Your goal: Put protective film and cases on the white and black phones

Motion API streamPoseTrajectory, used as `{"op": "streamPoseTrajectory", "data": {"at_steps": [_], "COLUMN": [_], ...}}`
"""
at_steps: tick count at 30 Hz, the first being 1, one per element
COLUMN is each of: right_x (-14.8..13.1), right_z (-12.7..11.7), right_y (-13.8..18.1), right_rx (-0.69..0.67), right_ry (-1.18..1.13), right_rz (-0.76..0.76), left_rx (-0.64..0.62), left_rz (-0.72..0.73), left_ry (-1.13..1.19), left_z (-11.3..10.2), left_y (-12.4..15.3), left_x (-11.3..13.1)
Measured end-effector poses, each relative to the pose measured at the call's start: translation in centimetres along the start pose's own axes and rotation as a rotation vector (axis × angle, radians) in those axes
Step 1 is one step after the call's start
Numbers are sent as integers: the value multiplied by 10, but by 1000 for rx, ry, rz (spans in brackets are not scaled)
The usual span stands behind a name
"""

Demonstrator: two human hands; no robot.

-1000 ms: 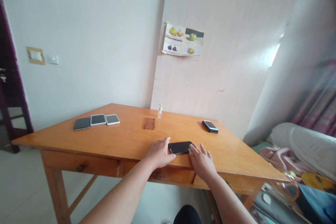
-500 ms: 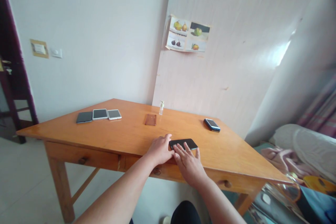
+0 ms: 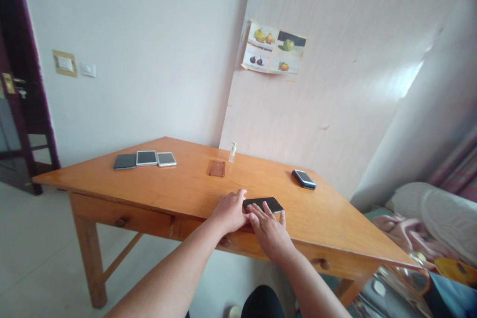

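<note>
Your right hand (image 3: pixel 274 235) has slid leftward since a second ago, from the right end of the black phone (image 3: pixel 274 203) to its near edge, its fingers now spread over the screen's lower part. Your left hand (image 3: pixel 230 212) stays at the phone's left end, thumb and fingers parted; you pinch nothing visibly, and how firmly either hand presses, I cannot tell. The phone lies flat on the wooden table (image 3: pixel 194 186), just below the middle of the frame. Above it, near the frame's centre, are a brown case (image 3: pixel 216 168) and a pump bottle (image 3: pixel 233 153). Three tablets (image 3: pixel 146 158) lie in a row at centre left; a dark-edged device (image 3: pixel 304 179) sits right of centre.
</note>
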State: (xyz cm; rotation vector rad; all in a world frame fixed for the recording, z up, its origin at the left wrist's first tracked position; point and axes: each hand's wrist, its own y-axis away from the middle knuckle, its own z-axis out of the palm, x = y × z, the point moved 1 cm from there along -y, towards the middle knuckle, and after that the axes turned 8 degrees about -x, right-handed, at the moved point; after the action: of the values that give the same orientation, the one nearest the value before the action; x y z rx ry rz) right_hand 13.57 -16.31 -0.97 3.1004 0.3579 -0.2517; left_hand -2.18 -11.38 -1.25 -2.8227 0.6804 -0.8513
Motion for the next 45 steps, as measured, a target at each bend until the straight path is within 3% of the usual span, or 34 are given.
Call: {"op": "streamPoseTrajectory", "data": {"at_steps": [5,7,14,21,27,34,40,45], "right_x": [41,42,-1,28,-9,8,-18,-8], "right_z": [-14,-14,-3,-16,-9,-22,-17,-21], "right_y": [-13,-17,-16,-32,-30,-39,-35,-42], "right_rx": [-14,-13,-67,-39,-120,-132,-159,-138], "right_ry": [35,47,-32,83,34,73,31,26], "right_rz": [303,338,-40,238,-32,182,-9,8], "left_rx": [17,26,33,19,26,-14,31,-8], "left_rz": [17,29,17,6,-26,-32,-67,-83], "left_ry": [-5,-5,2,-6,-9,6,21,10], "left_z": [1,3,1,0,0,-1,3,1], "left_y": [-1,-2,0,1,1,1,-3,-4], "left_x": [0,-1,-1,2,1,2,-3,-4]}}
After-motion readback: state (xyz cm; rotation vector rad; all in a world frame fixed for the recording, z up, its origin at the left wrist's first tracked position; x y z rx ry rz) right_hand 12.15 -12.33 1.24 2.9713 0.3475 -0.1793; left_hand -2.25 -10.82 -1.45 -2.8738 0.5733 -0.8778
